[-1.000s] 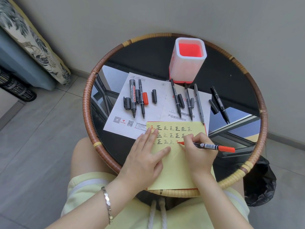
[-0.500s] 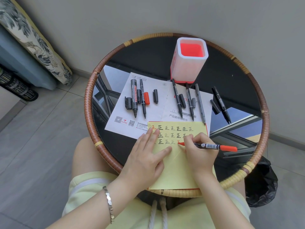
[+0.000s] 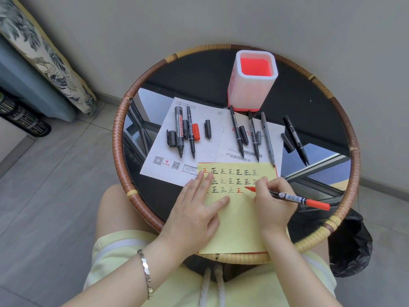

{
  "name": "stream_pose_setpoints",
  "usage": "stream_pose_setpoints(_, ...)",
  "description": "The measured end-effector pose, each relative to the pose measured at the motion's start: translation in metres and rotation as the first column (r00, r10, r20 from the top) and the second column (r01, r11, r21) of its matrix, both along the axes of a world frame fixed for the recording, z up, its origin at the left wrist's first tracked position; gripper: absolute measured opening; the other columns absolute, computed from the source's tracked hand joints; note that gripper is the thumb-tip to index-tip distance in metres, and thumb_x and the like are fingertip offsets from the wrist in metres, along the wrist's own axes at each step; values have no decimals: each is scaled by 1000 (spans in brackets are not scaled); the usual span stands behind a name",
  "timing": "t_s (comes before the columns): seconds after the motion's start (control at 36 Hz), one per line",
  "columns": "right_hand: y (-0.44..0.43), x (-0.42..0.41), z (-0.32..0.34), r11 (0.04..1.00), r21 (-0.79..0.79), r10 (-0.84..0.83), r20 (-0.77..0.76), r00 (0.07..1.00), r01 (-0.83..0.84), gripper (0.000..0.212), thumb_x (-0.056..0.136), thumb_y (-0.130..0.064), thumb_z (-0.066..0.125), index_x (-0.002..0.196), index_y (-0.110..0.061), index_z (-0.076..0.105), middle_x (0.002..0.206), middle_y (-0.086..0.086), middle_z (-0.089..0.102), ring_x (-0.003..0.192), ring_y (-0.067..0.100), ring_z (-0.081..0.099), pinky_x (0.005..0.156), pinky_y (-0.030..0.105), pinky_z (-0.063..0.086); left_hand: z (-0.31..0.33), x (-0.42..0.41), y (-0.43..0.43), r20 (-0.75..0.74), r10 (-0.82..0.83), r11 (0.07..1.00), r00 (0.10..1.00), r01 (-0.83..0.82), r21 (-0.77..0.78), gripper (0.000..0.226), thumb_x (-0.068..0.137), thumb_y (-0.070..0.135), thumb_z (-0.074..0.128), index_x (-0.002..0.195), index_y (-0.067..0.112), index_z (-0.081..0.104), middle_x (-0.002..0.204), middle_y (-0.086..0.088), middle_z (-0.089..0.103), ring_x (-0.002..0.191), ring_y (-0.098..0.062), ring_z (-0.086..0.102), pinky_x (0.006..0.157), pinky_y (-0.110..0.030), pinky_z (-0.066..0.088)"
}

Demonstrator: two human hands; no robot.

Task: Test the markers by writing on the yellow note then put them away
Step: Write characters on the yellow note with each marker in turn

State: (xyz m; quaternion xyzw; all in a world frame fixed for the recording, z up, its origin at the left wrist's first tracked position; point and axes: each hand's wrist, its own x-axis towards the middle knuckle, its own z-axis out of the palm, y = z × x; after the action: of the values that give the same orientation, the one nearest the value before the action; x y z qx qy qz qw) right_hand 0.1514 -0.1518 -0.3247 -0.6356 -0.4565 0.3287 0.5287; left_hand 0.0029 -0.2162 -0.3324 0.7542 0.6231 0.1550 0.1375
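Round desk (image 3: pixel 119 138) fills mid-frame with bare glass at upper left, yellow note (image 3: pixel 239 222) lower centre with its bottom edge on the near rim, left hand (image 3: pixel 194 216) flat on it, fingers straight, right hand (image 3: pixel 274 207) fingers pinching the red marker (image 3: pixel 296 198) over row three.

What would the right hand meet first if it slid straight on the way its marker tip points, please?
Most likely the left hand, its fingers flat on the yellow note, just beyond the red marker's tip.
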Motion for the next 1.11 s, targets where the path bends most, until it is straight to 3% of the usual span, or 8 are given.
stream_pose_setpoints(0.14,5,3,16,993,-95,52,-171,984,-69,22,82,-16,66,67,-12,50,58,-1,50,44,-3,47,49,9,40,0,-1,0,0,-1,1000,1000,1,-3,38,80,28,43,111,28,65,137,-23,46,130,-39,40,110,-40,19)
stream_pose_setpoints(0.36,58,8,66,839,-295,435,-142,889,-458,12,90,-17,54,80,-21,58,69,-3,61,62,6,54,58,13,46,0,0,1,6,3,1000,1000,-3,-1,38,80,28,42,109,28,66,136,-23,47,129,-39,41,109,-40,21)
stream_pose_setpoints(0.44,74,2,86,783,-346,575,87,813,-517,25,91,-29,52,70,-20,60,64,-7,56,60,7,48,58,21,40,-1,0,1,14,3,1000,1000,-3,6,38,79,27,42,109,27,66,135,-23,48,128,-40,42,107,-42,22)
stream_pose_setpoints(0.58,101,-23,86,651,-570,756,426,497,-502,38,86,-37,57,69,-4,55,65,7,51,51,17,40,51,26,30,-1,-1,1,14,5,1000,1000,-6,10,38,79,27,43,109,28,66,136,-22,48,129,-39,41,109,-39,20)
stream_pose_setpoints(0.69,113,-49,70,655,-577,756,505,417,-488,35,82,-34,64,67,-7,49,60,7,47,57,23,44,48,28,28,0,0,1,26,12,1000,1000,-12,9,38,78,27,43,108,28,66,135,-22,49,128,-39,42,108,-39,20)
stream_pose_setpoints(0.86,115,-63,50,733,-528,679,615,401,-430,46,82,-35,66,98,8,64,96,22,68,88,35,64,65,32,45,-1,-1,2,31,7,1000,999,-8,17,39,77,26,43,108,28,66,134,-21,50,128,-39,43,108,-39,20)
stream_pose_setpoints(1.0,106,-65,55,811,-395,566,716,408,-431,38,86,-37,61,101,-2,62,95,14,67,93,31,60,73,36,47,-4,-1,2,43,1,999,999,-2,40,38,77,25,43,108,28,65,134,-21,50,129,-39,42,109,-40,22)
stream_pose_setpoints(1.11,94,-81,54,728,-389,647,661,380,-564,33,83,-40,61,88,-8,67,85,7,69,81,25,62,70,34,50,-8,-1,1,71,1,998,997,-6,69,38,77,23,43,108,28,64,133,-21,50,129,-38,42,107,-47,33)
